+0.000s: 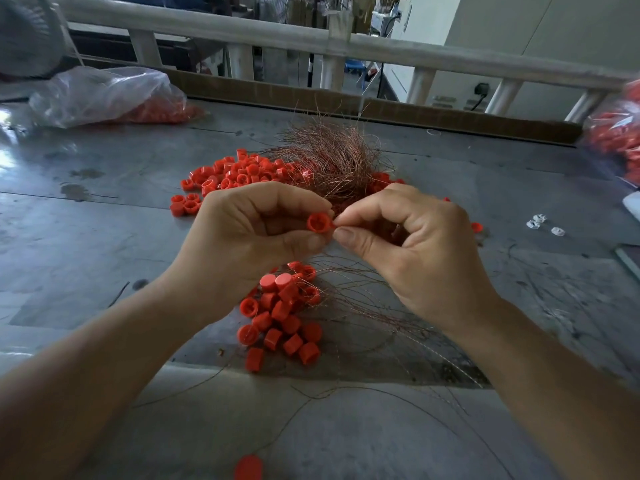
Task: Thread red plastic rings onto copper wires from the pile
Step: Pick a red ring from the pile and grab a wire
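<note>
One loose red ring (248, 468) lies at the near edge of the worktop (104, 237). Above a cluster of roughly twenty strung rings (282, 317), the left hand (249, 233) grips a single held ring (319, 222) between thumb and fingers. The right hand (408, 244) pinches a barely visible copper wire (337, 221) at its rim. Behind lie the ring pile (235, 171), one wire tangle (332, 157), two plastic bags (104, 95) and three white pieces (540, 225).

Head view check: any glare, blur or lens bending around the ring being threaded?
Head view: the ring gripped by the left hand is sharp, the wire the right hand pinches is too thin to resolve; glare whitens the table at far left; the railing bows from the wide lens; the bag at the right edge is smeared.
</note>
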`<state>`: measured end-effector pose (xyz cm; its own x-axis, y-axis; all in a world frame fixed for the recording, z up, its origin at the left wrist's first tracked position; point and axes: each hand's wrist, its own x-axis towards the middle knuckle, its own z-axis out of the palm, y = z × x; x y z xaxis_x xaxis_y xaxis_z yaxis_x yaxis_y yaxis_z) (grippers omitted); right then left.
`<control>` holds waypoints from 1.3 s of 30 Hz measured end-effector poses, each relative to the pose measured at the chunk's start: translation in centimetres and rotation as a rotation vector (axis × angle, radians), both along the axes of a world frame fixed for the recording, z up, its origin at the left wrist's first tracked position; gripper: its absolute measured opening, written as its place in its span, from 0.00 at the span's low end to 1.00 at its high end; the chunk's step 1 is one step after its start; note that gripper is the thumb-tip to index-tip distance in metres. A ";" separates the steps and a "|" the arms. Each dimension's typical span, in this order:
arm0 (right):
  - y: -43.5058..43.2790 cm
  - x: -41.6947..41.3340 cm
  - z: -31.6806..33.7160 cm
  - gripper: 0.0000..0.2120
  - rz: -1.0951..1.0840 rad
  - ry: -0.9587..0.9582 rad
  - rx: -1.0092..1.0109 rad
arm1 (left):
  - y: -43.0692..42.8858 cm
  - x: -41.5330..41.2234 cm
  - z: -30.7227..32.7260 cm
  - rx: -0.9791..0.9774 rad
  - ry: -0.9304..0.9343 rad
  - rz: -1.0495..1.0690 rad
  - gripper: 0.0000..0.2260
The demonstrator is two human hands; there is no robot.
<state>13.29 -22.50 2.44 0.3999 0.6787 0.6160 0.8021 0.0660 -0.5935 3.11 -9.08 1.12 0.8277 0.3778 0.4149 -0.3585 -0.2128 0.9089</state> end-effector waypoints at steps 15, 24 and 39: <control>-0.2 0.0 -0.1 0.03 -0.028 -0.050 -0.080 | -0.1 0.0 0.0 0.006 0.011 -0.007 0.13; -0.2 0.4 0.2 0.03 -0.086 -0.060 -0.051 | 0.5 -0.1 -0.1 -0.123 0.013 -0.101 0.13; -0.2 0.3 0.1 0.03 -0.091 -0.059 -0.057 | 0.5 -0.2 0.0 -0.121 -0.002 -0.111 0.13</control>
